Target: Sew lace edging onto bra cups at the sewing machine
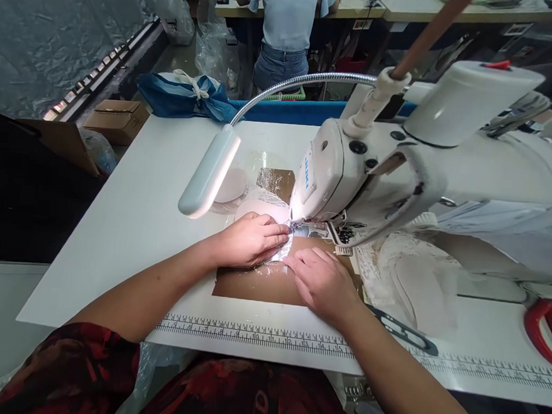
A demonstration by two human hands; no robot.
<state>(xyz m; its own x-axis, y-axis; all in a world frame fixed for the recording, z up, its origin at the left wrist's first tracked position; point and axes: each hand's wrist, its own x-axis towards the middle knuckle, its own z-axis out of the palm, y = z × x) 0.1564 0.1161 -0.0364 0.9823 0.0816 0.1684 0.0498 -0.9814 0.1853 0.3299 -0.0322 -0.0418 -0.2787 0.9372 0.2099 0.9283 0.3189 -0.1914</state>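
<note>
My left hand [252,238] lies over a pale pink cup-shaped piece with white lace [261,207], its fingers stretched toward the needle area of a white sewing machine [328,166]. Its fingertips rest close beside the presser foot, and the thumb is partly hidden. To the right, my right hand [325,280] has curled fingers and pinches the near edge of the lace at the fingertips. Both hands are over a brown taped sheet [251,285] on the machine bed. The underside of the lace piece is hidden by my hands.
A lamp [210,172] on a bendable arm hangs over the white table [128,222]. Lace cup pieces [421,286] lie at right, near a dark flat tool [404,329] and red-handled scissors [546,330]. A ruler strip [257,337] runs along the front edge. A person [286,25] sits beyond.
</note>
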